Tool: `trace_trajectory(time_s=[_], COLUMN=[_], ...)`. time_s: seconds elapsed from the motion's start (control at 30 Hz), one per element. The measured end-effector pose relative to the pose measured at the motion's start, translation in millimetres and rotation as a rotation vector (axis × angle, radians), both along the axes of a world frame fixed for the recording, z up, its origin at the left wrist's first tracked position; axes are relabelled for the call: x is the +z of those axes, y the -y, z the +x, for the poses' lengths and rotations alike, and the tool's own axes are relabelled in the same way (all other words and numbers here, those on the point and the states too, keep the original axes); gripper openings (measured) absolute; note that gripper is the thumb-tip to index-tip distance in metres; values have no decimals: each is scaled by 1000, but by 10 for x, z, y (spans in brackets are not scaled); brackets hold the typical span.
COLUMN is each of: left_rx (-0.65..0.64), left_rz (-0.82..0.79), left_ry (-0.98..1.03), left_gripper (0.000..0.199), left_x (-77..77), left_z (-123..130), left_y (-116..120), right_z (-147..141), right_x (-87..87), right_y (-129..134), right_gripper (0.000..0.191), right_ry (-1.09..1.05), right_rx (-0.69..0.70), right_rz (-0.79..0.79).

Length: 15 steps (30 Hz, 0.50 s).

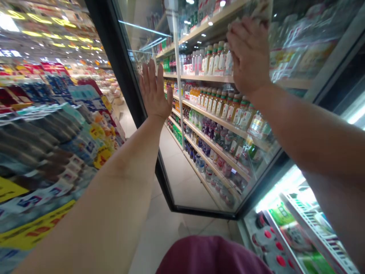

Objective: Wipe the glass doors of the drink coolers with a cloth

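Store shelves carry bottles of clear, amber and purple drink; a lit cooler at lower right holds red-capped bottles and green packs. Across the middle stands a clear, black-framed glass door; left hand and right hand lie flat against it, unclenched, grasping nothing.
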<state>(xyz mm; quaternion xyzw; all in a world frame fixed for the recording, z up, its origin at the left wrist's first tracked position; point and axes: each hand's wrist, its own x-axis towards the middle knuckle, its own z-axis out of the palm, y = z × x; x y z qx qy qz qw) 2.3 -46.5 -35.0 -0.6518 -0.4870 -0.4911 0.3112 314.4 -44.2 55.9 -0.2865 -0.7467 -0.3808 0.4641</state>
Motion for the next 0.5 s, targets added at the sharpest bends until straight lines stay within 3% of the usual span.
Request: trace_trajectory(time_s=[0.1, 0.23, 0.3, 0.4, 0.5], left_rx=[25, 13, -19, -55, -25], left_rz=[21, 6, -25, -49, -33], left_ry=[-11, 34, 66, 77, 39], left_gripper=[87, 96, 99, 99, 98], left_x=[-5, 4, 13, 23, 22], left_z=[-14, -12, 4, 27, 27], left_y=[-31, -57, -42, 2, 17], right_z=[66, 231, 302, 378, 478], right_x=[-152, -3, 43, -74, -144], right_y=[-23, 0, -15, -85, -139], right_gripper=[47, 47, 48, 50, 50], right_ry=[53, 230, 137, -50, 27], right_rx=[34, 28, 17, 17, 34], right_rz=[-35, -45, -10, 21, -30])
